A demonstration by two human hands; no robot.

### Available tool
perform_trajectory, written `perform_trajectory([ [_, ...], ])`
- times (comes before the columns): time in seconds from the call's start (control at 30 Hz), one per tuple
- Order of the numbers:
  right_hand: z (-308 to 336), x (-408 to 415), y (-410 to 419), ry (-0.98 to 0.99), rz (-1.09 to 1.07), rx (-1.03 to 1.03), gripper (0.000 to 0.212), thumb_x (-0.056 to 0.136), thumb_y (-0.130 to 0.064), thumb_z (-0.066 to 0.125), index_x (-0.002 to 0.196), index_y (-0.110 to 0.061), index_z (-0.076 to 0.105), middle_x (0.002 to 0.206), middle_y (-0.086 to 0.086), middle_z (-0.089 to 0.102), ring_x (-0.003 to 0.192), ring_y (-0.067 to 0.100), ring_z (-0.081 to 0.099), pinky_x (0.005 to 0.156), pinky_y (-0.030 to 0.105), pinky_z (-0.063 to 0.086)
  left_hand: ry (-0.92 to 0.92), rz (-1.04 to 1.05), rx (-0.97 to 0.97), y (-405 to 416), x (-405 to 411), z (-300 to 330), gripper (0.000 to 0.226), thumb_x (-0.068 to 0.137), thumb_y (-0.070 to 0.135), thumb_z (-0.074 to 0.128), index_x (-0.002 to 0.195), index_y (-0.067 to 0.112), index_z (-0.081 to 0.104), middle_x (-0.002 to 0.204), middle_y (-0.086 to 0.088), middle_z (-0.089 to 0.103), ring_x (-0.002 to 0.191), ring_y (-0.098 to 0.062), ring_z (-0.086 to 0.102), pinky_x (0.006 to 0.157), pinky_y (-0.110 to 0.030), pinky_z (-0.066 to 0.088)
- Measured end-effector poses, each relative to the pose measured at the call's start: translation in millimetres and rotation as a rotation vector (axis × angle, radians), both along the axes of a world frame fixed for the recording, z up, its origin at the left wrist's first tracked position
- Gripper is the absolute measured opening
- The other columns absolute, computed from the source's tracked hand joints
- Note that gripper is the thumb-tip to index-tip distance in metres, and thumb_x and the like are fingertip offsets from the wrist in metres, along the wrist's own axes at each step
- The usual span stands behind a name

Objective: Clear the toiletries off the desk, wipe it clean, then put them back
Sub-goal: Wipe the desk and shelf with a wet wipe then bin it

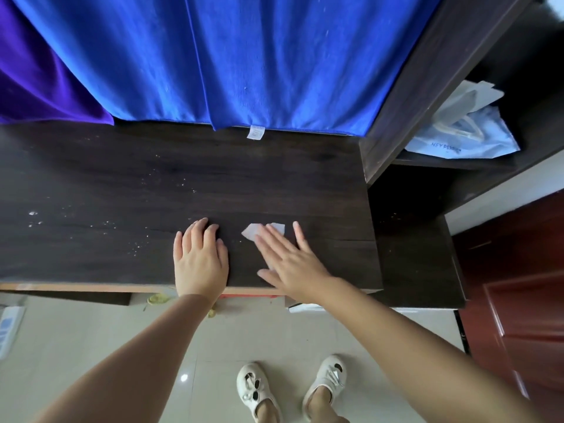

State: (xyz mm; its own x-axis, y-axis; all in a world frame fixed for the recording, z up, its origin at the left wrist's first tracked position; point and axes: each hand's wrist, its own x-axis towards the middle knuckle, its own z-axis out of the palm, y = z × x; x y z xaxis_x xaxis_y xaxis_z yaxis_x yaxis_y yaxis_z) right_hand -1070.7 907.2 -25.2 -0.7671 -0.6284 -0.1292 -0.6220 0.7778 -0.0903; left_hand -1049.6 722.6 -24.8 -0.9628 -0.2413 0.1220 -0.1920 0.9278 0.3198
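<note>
right hand (pixel 293 261): grip spread flat, pressing white tissue (pixel 262 232) onto bench (pixel 122 184), near edge, right of centre | left hand (pixel 200 254): fingers relaxed, resting on bench just left of tissue | white specks (pixel 91 221) left side | blue towel (pixel 213 56) hangs at far edge

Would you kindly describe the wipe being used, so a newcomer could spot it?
Find the dark wooden desk below the blue cloth. Near its front edge, the right hand presses flat on a small pale tissue, the only white scrap there.
</note>
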Motion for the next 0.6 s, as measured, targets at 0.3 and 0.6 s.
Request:
perform_trajectory([
  [0.3, 8.5, -38.7, 31.9, -0.048, -0.772, -0.014, 0.065, 0.099, -0.038, 0.022, 0.143, 0.006, 0.005, 0.155, 0.025, -0.001, 0.145, 0.033, -0.003, 0.12, 0.044, 0.002, -0.009, -0.005, -0.003, 0.1, -1.0, 1.0, 0.043, 0.088, 0.026, 0.029, 0.114, 0.006, 0.056, 0.127, -0.015, 0.055, 0.12, -0.034, 0.046, 0.11, -0.046, 0.027],
  [0.6, -1.3, -49.9, 3.3, 0.026, 0.073, -0.039, 0.064, 0.091, -0.041, 0.024, 0.138, 0.001, 0.034, 0.147, 0.02, 0.036, 0.137, 0.034, 0.033, 0.113, 0.049, 0.023, -0.018, -0.005, -0.02, -0.2, -1.4, 1.5, 0.045, 0.084, 0.02, 0.027, 0.114, 0.004, 0.056, 0.126, -0.016, 0.055, 0.119, -0.033, 0.046, 0.109, -0.047, 0.029],
])
